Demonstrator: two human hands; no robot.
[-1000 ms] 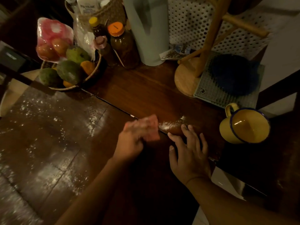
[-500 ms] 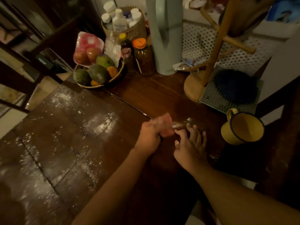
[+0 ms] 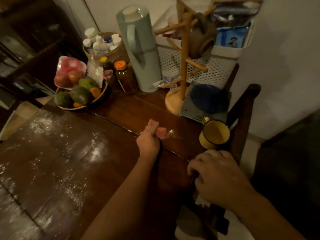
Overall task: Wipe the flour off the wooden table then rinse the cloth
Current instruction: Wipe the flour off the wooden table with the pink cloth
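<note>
My left hand (image 3: 148, 142) is closed around a bunched pink cloth (image 3: 161, 132) and presses it on the dark wooden table (image 3: 121, 115). A small white heap of flour (image 3: 170, 132) lies just right of the cloth. More flour (image 3: 52, 153) is scattered in streaks and specks over the left part of the table. My right hand (image 3: 215, 175) rests at the table's right edge with its fingers curled over the rim, apart from the cloth.
A yellow enamel mug (image 3: 214, 134) stands right of the cloth. Behind it are a wooden mug tree (image 3: 183, 66), a blue brush on a grey mat (image 3: 207, 99), a tall pale-green flask (image 3: 138, 49), brown bottles (image 3: 124, 78) and a fruit basket (image 3: 81, 96).
My right hand has drawn back from beside the cloth to the table's right edge. My left hand with the cloth has stayed by the flour heap. The camera has pulled back and up.
</note>
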